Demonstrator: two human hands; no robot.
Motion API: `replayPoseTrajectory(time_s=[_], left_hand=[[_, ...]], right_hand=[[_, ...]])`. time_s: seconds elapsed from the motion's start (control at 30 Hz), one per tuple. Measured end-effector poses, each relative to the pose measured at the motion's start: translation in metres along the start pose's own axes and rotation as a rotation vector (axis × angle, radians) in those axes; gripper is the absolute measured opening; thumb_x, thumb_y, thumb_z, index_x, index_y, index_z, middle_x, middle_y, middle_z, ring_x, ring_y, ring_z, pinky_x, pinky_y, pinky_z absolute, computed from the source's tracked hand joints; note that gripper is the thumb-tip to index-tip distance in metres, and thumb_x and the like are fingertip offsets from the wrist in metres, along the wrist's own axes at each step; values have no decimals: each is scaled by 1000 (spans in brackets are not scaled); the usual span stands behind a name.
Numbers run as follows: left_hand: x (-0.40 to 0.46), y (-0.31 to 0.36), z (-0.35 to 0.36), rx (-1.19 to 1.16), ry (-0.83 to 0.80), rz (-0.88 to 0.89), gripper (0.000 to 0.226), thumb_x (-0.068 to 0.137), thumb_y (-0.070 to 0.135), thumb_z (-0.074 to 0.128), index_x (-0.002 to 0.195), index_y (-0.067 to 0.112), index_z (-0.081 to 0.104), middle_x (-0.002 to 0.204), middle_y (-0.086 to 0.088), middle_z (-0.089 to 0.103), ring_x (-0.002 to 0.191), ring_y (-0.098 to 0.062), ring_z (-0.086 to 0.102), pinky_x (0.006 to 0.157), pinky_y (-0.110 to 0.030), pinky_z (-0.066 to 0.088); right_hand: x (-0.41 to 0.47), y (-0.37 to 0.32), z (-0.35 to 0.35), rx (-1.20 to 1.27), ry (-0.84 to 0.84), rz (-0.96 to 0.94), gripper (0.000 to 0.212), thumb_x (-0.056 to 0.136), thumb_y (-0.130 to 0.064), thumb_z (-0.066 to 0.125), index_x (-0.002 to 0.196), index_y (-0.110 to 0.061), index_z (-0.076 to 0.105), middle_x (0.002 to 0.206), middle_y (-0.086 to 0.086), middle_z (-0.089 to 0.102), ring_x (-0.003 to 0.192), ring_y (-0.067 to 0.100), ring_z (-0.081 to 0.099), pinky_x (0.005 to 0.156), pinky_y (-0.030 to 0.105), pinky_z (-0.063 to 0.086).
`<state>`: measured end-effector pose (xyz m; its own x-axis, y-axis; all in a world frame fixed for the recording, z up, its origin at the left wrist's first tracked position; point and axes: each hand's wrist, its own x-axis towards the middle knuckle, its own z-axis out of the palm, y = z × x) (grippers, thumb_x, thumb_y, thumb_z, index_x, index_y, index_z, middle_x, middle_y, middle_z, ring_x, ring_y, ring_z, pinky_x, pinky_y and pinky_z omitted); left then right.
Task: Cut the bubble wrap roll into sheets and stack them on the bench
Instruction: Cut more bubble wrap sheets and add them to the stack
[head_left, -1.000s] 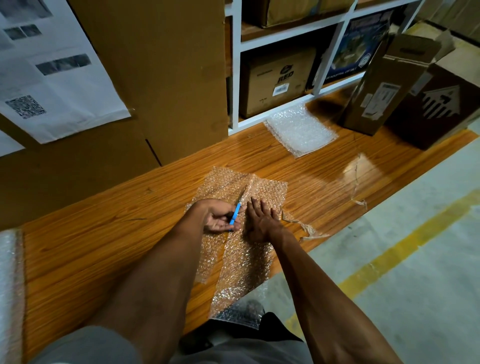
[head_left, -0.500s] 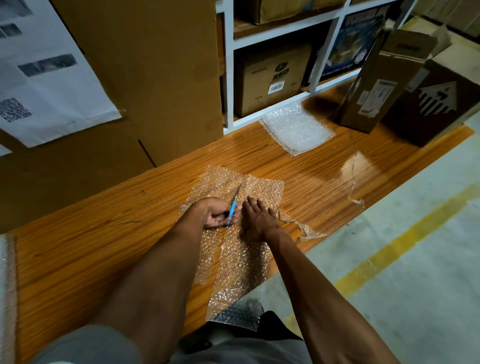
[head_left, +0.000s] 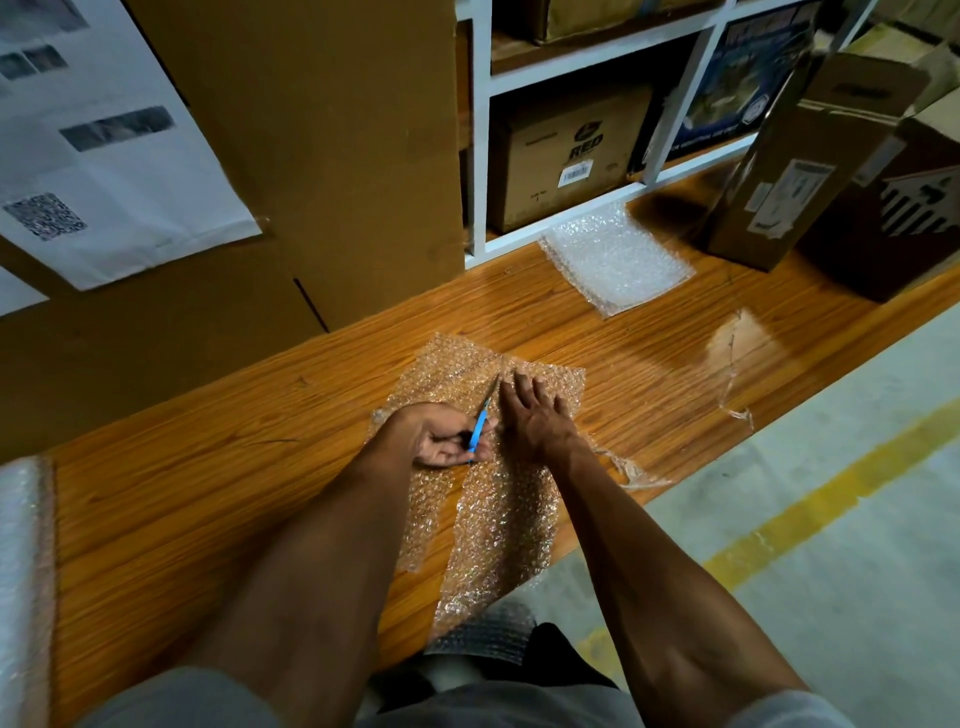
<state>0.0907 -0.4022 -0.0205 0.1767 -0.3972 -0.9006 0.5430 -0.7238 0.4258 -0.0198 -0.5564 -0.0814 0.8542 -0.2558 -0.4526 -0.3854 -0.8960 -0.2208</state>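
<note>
Your left hand (head_left: 447, 441) grips the thin blue-handled knife (head_left: 480, 423). Your right hand (head_left: 535, 415) lies flat, fingers straight, on the clear bubble wrap sheet (head_left: 498, 514) beside the blade. It looks light and floppy, so press near the cut.

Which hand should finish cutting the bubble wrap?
Probably the left hand: it already grips the blue-handled cutter, blade pointing along the slit. The right hand lies flat, pressing the bubble wrap steady on the bench.

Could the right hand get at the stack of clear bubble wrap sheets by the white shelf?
Probably yes: the bare wooden bench lies between the right hand and the stack of clear bubble wrap sheets.
</note>
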Motion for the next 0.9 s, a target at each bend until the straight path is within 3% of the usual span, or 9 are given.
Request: replayPoseTrajectory(time_s=[0.13, 0.33, 0.5, 0.67, 0.9], left_hand=[[0, 11, -2, 73, 8, 0, 57, 88, 44, 75, 122, -1, 68, 120, -14, 74, 96, -17, 73, 77, -27, 62], [1, 30, 1, 128, 15, -14, 44, 89, 42, 75, 106, 2, 69, 95, -10, 75, 73, -12, 72, 51, -21, 57], [12, 28, -9, 191, -2, -8, 40, 82, 41, 81, 99, 6, 70, 86, -6, 76, 71, -7, 58, 55, -16, 58], [12, 23, -9, 164, -5, 24, 34, 88, 38, 78, 101, 7, 70, 92, -5, 75, 76, -10, 69, 62, -18, 59], [18, 26, -5, 138, 39, 61, 36, 86, 35, 81, 101, 4, 71, 93, -11, 76, 73, -10, 71, 58, -17, 58]], right_hand=[[2, -1, -3, 58, -4, 35, 96, 102, -49, 54, 165, -21, -12, 170, 5, -24, 158, 31, -17, 128, 59, 1], [-1, -2, -5, 84, 32, 63, 104, 97, -46, 64, 166, -15, -8, 171, 8, -19, 159, 29, -12, 128, 55, 3], [-4, -2, -7, 103, 44, 81, 96, 101, -46, 54, 166, -14, -8, 171, 8, -19, 160, 30, -11, 129, 54, 3], [-3, -3, -8, 86, 15, 117, 102, 99, -51, 56, 165, -11, -10, 172, 9, -19, 160, 29, -12, 129, 53, 5], [-7, -4, -12, 54, 4, 129, 98, 102, -51, 52, 164, -9, -11, 172, 10, -19, 160, 30, -10, 129, 54, 9]])
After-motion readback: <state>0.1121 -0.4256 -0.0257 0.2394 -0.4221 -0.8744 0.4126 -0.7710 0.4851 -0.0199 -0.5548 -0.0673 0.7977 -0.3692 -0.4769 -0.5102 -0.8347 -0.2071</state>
